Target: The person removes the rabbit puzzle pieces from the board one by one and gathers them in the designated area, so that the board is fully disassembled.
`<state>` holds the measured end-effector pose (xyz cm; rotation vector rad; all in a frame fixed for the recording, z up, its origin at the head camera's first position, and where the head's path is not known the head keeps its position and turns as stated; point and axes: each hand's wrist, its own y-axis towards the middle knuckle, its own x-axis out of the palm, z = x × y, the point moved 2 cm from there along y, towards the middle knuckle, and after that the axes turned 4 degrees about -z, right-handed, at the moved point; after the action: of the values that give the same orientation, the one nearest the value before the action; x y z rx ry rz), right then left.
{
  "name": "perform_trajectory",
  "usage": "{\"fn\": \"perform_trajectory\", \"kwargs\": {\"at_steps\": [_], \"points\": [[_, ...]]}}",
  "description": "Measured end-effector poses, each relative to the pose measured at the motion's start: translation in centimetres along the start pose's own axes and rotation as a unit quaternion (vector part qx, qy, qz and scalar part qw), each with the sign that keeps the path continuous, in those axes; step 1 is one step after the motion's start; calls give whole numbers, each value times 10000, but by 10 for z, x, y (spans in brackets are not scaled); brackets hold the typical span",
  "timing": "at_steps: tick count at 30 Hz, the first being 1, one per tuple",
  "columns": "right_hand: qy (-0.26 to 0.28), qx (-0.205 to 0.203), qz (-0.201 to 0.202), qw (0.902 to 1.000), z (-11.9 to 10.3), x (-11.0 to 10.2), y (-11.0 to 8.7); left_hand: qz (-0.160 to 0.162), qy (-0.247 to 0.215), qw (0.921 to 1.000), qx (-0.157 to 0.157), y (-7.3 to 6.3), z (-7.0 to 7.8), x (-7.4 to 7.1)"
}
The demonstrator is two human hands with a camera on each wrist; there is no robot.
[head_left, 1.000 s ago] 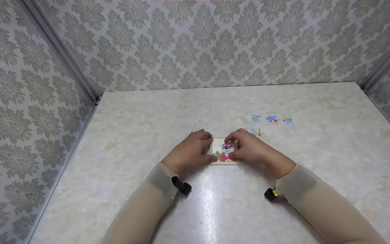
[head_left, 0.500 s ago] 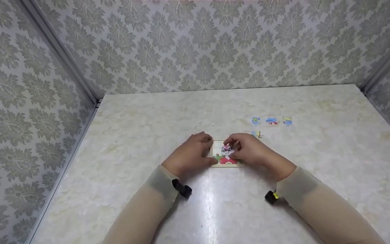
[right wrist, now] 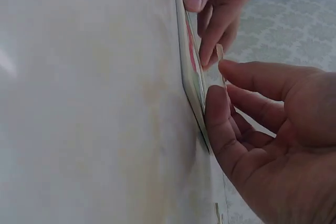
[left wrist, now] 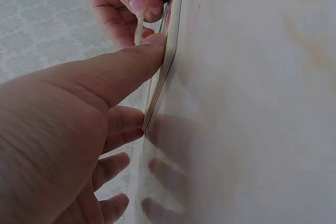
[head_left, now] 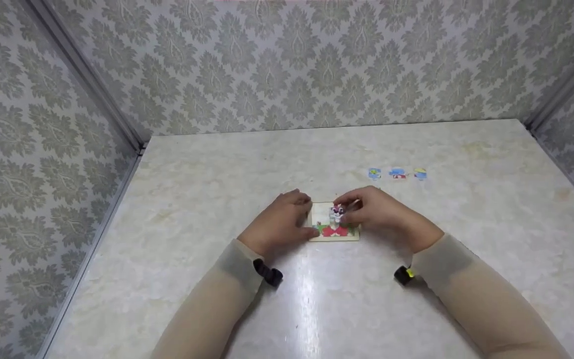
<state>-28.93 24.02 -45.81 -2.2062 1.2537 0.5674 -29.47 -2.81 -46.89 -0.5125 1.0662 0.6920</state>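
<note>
In the head view a small wooden puzzle board (head_left: 334, 239) lies on the table, its lower part filled with a red and green picture. My left hand (head_left: 280, 219) grips the board's left side, thumb at the near corner and fingers at the far one. Between thumb and fingers, my right hand (head_left: 379, 214) pinches a puzzle piece (head_left: 337, 214) with a pink-and-white animal face. That piece (right wrist: 220, 52) stands tilted just above the board in the right wrist view. Part of the board's right side is hidden by my right hand.
Farther back on the table (head_left: 217, 169) lie three loose puzzle pieces in a row: a left one (head_left: 374, 173), a blue and red middle one (head_left: 398, 173) and a right one (head_left: 420, 173). Patterned wall panels (head_left: 297, 65) stand behind and at the sides.
My right hand has moved slightly right and away from me with the animal-face piece, showing more of the red picture below it. The loose piece beside that hand is now hidden. My left hand stays put.
</note>
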Motion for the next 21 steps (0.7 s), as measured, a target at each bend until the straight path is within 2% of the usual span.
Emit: {"fn": "perform_trajectory", "kwargs": {"at_steps": [3, 8, 13, 17, 21], "points": [[156, -38, 67, 9998, 7, -12, -7, -29, -9, 10000, -25, 1, 0, 1], [-30, -11, 378, 9993, 16, -36, -30, -74, -51, 9999, -46, 6, 3, 2], [-236, 68, 730, 9970, 30, -57, -48, -192, -146, 9995, -179, 5, 4, 2], [-410, 57, 991, 9942, 36, -70, -55, -223, -167, 9992, -274, 3, 2, 1], [-555, 26, 1039, 9930, 39, -80, -56, -164, -152, 9993, -300, -1, 0, 1]]}}
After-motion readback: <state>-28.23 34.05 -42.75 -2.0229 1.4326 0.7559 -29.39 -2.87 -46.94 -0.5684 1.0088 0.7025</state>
